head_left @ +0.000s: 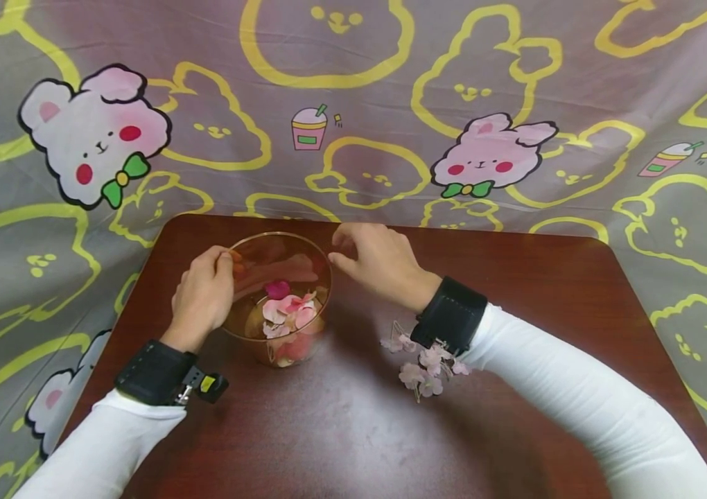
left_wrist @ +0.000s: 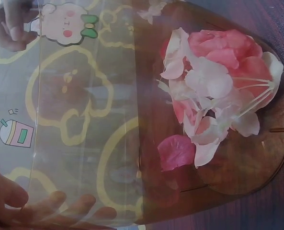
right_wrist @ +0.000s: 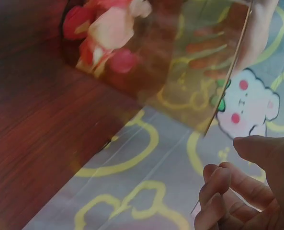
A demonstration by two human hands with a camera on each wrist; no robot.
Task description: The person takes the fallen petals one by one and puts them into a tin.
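Amber-tinted and see-through, the round plastic cup [head_left: 278, 298] stands on the dark red-brown wooden table [head_left: 516, 277], near its far edge, between the two hands. Loose pink, white and deep magenta fabric petals [head_left: 287, 315] lie heaped on its bottom, thin pale stamens showing among them in the left wrist view. The left hand [head_left: 202, 296] grips the cup's rim, fingers curled inside the wall. The right hand [head_left: 378, 262] hovers just beside the rim with fingers loosely bent, holding nothing. A sprig of pale pink artificial blossoms [head_left: 425, 364] lies beside the right wrist.
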